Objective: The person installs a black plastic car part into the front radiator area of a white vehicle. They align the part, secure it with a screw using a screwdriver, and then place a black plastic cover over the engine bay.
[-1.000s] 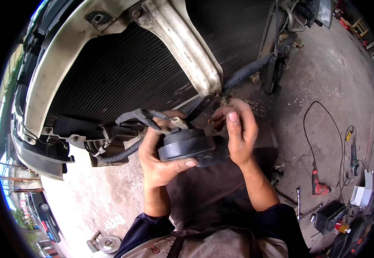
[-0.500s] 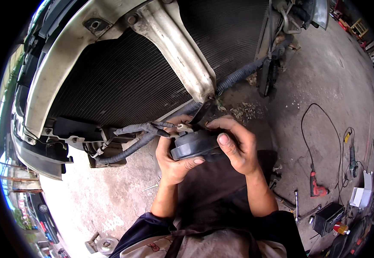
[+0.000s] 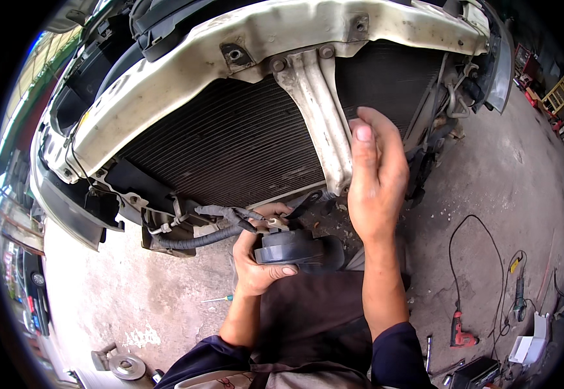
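Note:
My left hand is wrapped round a black rounded car horn, its thumb along the lower edge. A pale plug sits at the top of the horn, by a taped wiring branch. A dark metal strip rises from it towards the foot of the white upright brace. My right hand is raised off the horn, in front of the brace's right side. Its fingers are bent and the thumb lies close to the index fingertip; whatever may be between them is hidden.
Behind the brace stands a dark finned radiator under a white crossbeam. On the floor to the right lie a red corded drill, a grinder and a white box. A screwdriver and a metal disc lie left.
My right hand has left the horn and risen in front of the brace. My left hand still holds the horn. The view has shifted, showing more of the crossbeam.

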Demonstrator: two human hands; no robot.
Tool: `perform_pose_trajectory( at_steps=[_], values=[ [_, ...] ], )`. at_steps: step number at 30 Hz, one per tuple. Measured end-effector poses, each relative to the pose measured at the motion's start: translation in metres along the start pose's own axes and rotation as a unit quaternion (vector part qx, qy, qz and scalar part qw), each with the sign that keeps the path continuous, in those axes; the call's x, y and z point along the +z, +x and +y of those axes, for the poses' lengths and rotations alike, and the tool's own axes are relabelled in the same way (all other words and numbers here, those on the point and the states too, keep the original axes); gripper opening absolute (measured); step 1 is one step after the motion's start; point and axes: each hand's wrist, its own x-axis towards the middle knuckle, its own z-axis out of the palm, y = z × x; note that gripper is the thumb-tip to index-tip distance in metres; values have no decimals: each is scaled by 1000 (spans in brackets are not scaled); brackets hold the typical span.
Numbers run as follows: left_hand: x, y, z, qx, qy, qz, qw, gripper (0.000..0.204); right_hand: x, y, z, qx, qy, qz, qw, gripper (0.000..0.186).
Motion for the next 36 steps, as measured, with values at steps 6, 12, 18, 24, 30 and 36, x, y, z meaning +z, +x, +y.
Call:
perform_pose_trajectory(
  at_steps=[6, 12, 18, 24, 30, 36],
  values=[
    [-9, 34, 19, 21, 14, 13, 1000, 84, 24, 18, 5, -3, -70, -14, 997, 33],
    [-17, 84, 27, 29, -105, 23, 994, 78, 25, 14, 5, -1, -49, -14, 999, 32],
    [-24, 101, 31, 58, -118, -14, 991, 69, 25, 14, 7, -13, -61, -4, 998, 32],
    [-20, 115, 42, 74, -117, -41, 990, 81, 24, 13, 8, -29, -80, -3, 996, 31],
    [-16, 117, 47, 98, -141, -34, 985, 69, 25, 13, 9, -18, -78, -6, 997, 30],
    [-7, 114, 52, 105, -187, -11, 977, 73, 23, 13, 8, -8, -81, -16, 997, 32]
  ],
)
